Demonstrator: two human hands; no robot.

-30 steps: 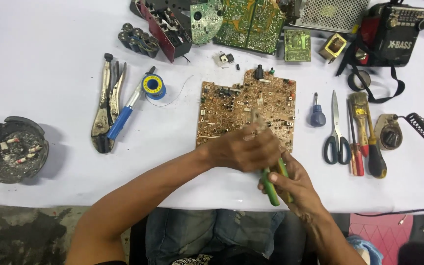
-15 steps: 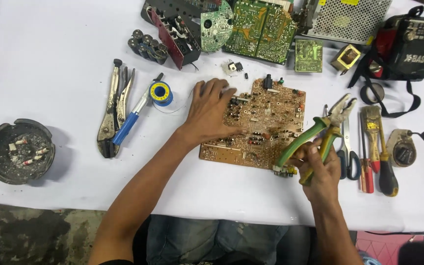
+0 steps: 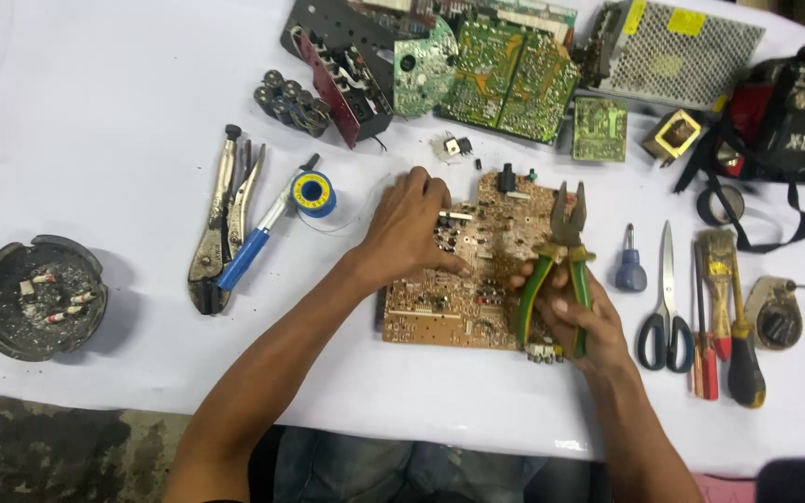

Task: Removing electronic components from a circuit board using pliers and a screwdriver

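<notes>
So the whole setup sits on a big white-covered table (image 3: 95, 112), which makes the small parts easy to spot against it. Along the far edge there's a pile of green circuit boards (image 3: 514, 74) and a perforated metal power supply case (image 3: 682, 56), pushed back out of the working area, with a black and red portable radio (image 3: 794, 121) at the far right.

Dead centre, right in front of the person, lies the tan rectangular circuit board (image 3: 449, 298), flat, component side up. The left hand (image 3: 407, 228) is pressed down on its upper left corner, fingers spread and gripping nothing, looks like it's there to pin the board so it doesn't slide. The right hand (image 3: 575, 321) is wrapped around the green-handled combination pliers (image 3: 561, 261), nose pointing away over the board's right side; the jaws look closed or nearly so.

Spare tools are lined up by the right hand for a quick grab: black-handled scissors (image 3: 665, 298), a small blue-handled screwdriver (image 3: 628, 265). On the left sit silver locking pliers (image 3: 216, 224), a blue spool of solder wire (image 3: 314, 194) and a round dark ashtray (image 3: 37, 296)
</notes>
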